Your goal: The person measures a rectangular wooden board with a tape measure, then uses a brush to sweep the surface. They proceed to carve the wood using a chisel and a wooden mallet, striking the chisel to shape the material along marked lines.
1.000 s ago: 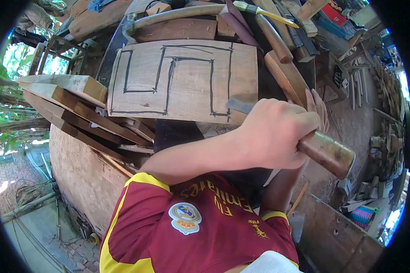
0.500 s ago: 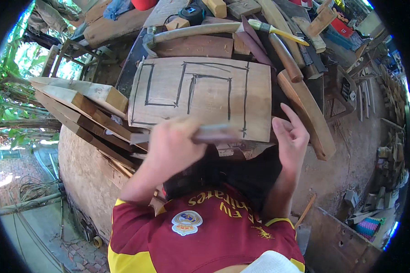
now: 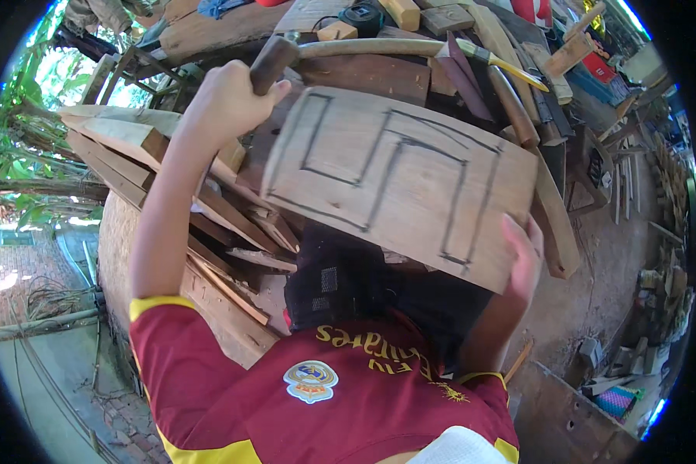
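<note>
Presently, directions being taken from its centre, the wooden board [image 3: 429, 185] is located in front of the torso, above the lap, marked with black angular lines and turned so that its right end sits lower than its left.

Left hand [image 3: 226, 102]: positioned at ten o'clock, near the board's upper left corner but apart from it. Fingers are curled around a dark brown handle [image 3: 274, 65], with the thumb tip projecting beside it; the remainder of that tool is hidden.

Right hand [image 3: 527, 259]: positioned at four o'clock, in contact with the board's right edge. The thumb tip bears on the marked face, with a finger just beyond the edge; the spread of the remaining fingers cannot be determined.

Surroundings: a long curved wooden shaft [image 3: 375, 48] lies at twelve o'clock, behind the board, above a reddish-brown block [image 3: 363, 77]. A paintbrush [image 3: 510, 63] with a yellow handle lies toward one o'clock, and a rounded wooden handle [image 3: 513, 104] at two. Pointed timbers [image 3: 120, 133] are stacked between nine and ten o'clock.
</note>
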